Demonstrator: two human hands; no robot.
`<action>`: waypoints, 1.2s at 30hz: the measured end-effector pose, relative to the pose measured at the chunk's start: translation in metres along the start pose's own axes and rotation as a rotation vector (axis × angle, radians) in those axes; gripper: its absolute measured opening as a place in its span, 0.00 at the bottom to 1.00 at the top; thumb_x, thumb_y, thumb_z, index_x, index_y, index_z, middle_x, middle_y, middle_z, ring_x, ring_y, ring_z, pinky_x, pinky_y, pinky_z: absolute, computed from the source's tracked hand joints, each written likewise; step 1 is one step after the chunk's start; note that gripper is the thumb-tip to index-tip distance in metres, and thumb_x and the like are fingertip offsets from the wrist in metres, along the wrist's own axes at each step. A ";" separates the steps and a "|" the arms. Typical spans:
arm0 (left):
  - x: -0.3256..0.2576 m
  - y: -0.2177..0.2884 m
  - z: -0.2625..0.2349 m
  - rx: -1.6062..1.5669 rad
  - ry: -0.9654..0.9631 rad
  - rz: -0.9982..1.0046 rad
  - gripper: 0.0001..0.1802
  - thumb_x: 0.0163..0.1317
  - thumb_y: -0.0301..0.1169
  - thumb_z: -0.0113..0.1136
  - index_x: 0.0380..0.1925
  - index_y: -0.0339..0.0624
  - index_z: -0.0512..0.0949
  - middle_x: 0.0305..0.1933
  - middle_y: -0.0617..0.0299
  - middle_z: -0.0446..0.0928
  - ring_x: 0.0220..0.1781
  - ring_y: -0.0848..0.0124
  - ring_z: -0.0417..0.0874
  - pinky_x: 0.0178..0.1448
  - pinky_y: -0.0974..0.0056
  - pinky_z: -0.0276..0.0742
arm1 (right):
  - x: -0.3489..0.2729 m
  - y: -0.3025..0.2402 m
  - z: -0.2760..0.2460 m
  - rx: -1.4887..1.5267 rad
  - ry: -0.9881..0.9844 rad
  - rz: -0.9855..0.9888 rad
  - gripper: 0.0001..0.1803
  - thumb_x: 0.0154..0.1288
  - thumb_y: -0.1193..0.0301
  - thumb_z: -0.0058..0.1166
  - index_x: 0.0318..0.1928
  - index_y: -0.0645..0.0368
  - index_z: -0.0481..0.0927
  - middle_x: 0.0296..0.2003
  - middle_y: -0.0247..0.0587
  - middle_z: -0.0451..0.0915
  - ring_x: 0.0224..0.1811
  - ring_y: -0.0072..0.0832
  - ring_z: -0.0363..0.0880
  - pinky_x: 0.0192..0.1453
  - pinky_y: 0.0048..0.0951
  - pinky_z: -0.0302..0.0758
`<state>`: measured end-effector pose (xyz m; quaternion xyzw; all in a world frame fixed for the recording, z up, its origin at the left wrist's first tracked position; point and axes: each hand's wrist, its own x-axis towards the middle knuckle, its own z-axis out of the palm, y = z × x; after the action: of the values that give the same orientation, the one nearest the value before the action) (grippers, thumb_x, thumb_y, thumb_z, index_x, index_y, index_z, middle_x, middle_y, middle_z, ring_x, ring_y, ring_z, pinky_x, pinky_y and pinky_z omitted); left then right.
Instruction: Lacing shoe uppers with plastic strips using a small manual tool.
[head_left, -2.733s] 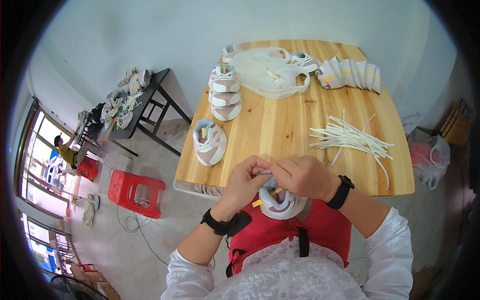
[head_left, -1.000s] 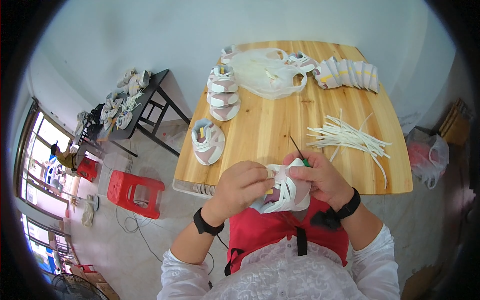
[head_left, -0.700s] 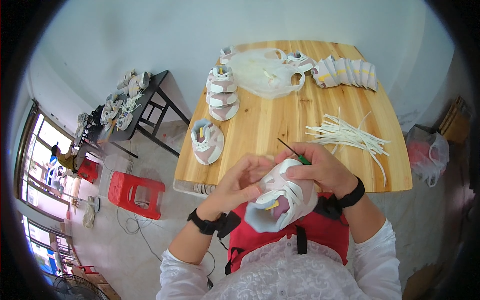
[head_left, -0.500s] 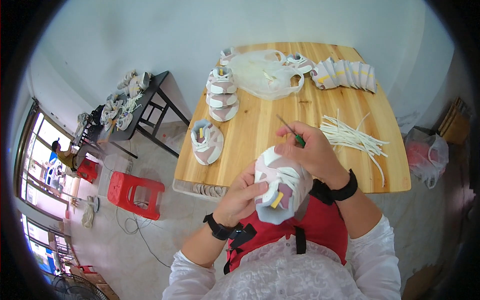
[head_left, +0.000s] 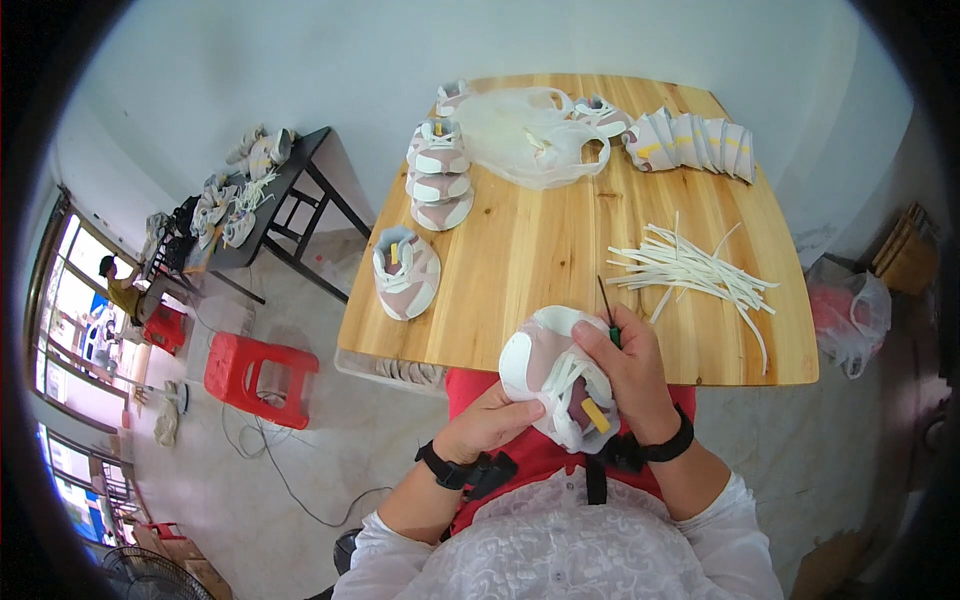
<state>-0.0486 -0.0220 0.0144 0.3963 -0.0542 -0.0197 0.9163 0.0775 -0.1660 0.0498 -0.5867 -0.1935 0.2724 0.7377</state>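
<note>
A pink and white shoe upper (head_left: 535,350), laced in white with a yellow tab inside, is held over the near table edge. My left hand (head_left: 485,425) grips its side, thumb on top. My right hand (head_left: 630,370) closes on its other side, thumb pressing near the laces, while keeping a thin metal-shafted tool (head_left: 606,300) with a green handle, its shaft pointing up and away. White laces (head_left: 695,268) lie in a loose pile beyond my right hand. One laced upper (head_left: 407,275) stands at the table's left, with a stack of uppers (head_left: 440,180) behind it.
On the wooden table (head_left: 530,260) are a clear plastic bag (head_left: 530,140) and a row of flat uppers (head_left: 690,145). A red stool (head_left: 262,375) stands left, near a black table (head_left: 285,190) with shoes. A person (head_left: 125,290) sits farther off. A bag (head_left: 850,315) sits right.
The shoe upper has turned and come slightly lower. My right hand has moved down and right, onto its side; the tool's shaft now points more upright.
</note>
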 end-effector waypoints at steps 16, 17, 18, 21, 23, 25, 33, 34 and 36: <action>0.015 -0.010 0.014 -0.027 0.424 0.488 0.26 0.60 0.20 0.56 0.59 0.39 0.63 0.60 0.57 0.69 0.61 0.65 0.70 0.64 0.58 0.65 | -0.027 0.001 0.003 -0.499 0.062 -0.322 0.14 0.58 0.70 0.58 0.42 0.65 0.75 0.29 0.41 0.79 0.31 0.27 0.77 0.38 0.27 0.73; 0.017 -0.015 0.015 -0.029 0.429 0.488 0.26 0.60 0.20 0.56 0.59 0.39 0.63 0.60 0.57 0.69 0.61 0.65 0.70 0.64 0.58 0.65 | -0.024 0.000 0.006 -0.501 0.114 -0.351 0.14 0.58 0.70 0.58 0.43 0.65 0.75 0.30 0.41 0.79 0.32 0.27 0.78 0.40 0.28 0.74; 0.019 -0.020 0.016 -0.074 0.404 0.466 0.26 0.60 0.21 0.55 0.59 0.40 0.63 0.60 0.57 0.69 0.61 0.65 0.70 0.65 0.57 0.65 | -0.021 -0.001 0.007 -0.503 0.172 -0.380 0.15 0.59 0.70 0.58 0.43 0.65 0.75 0.32 0.41 0.80 0.34 0.27 0.78 0.42 0.28 0.74; 0.018 -0.030 0.022 -0.144 0.386 0.415 0.26 0.61 0.21 0.53 0.60 0.40 0.62 0.60 0.56 0.68 0.62 0.64 0.69 0.65 0.55 0.64 | -0.016 0.010 0.006 -0.396 0.137 -0.381 0.16 0.58 0.72 0.59 0.45 0.66 0.73 0.35 0.45 0.80 0.39 0.29 0.80 0.45 0.28 0.74; 0.017 -0.030 0.020 -0.132 0.355 0.356 0.26 0.62 0.22 0.51 0.61 0.38 0.60 0.62 0.56 0.66 0.62 0.63 0.69 0.65 0.55 0.63 | -0.016 0.010 0.004 -0.304 0.131 -0.394 0.17 0.58 0.72 0.59 0.45 0.66 0.73 0.35 0.47 0.80 0.40 0.29 0.80 0.45 0.28 0.74; 0.012 -0.022 0.019 -0.135 0.289 0.330 0.26 0.63 0.22 0.51 0.62 0.37 0.59 0.62 0.55 0.66 0.62 0.63 0.69 0.66 0.55 0.63 | -0.015 0.006 -0.002 -0.307 0.056 -0.325 0.17 0.59 0.73 0.59 0.46 0.66 0.72 0.36 0.48 0.79 0.40 0.29 0.80 0.44 0.27 0.74; 0.012 -0.006 0.025 -0.008 0.449 0.210 0.24 0.64 0.24 0.51 0.60 0.35 0.62 0.60 0.55 0.69 0.60 0.65 0.71 0.63 0.60 0.67 | -0.005 0.000 0.000 -0.696 0.049 -0.589 0.17 0.54 0.73 0.61 0.44 0.62 0.74 0.37 0.45 0.77 0.35 0.38 0.78 0.35 0.31 0.74; 0.012 -0.008 0.023 -0.003 0.490 0.233 0.23 0.64 0.24 0.51 0.59 0.34 0.62 0.59 0.55 0.69 0.60 0.66 0.71 0.62 0.61 0.68 | -0.003 -0.001 0.004 -0.793 0.161 -0.738 0.16 0.52 0.74 0.62 0.42 0.60 0.75 0.35 0.43 0.76 0.32 0.40 0.78 0.33 0.32 0.74; 0.013 -0.011 0.024 -0.002 0.533 0.255 0.23 0.64 0.25 0.52 0.58 0.34 0.63 0.59 0.56 0.69 0.59 0.66 0.71 0.61 0.61 0.69 | -0.011 -0.002 0.007 -0.855 0.183 -0.772 0.13 0.51 0.74 0.62 0.39 0.58 0.76 0.33 0.41 0.75 0.30 0.39 0.77 0.31 0.33 0.73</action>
<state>-0.0379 -0.0483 0.0238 0.3766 0.1388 0.2005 0.8937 0.0646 -0.1678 0.0535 -0.7404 -0.4216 -0.1706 0.4950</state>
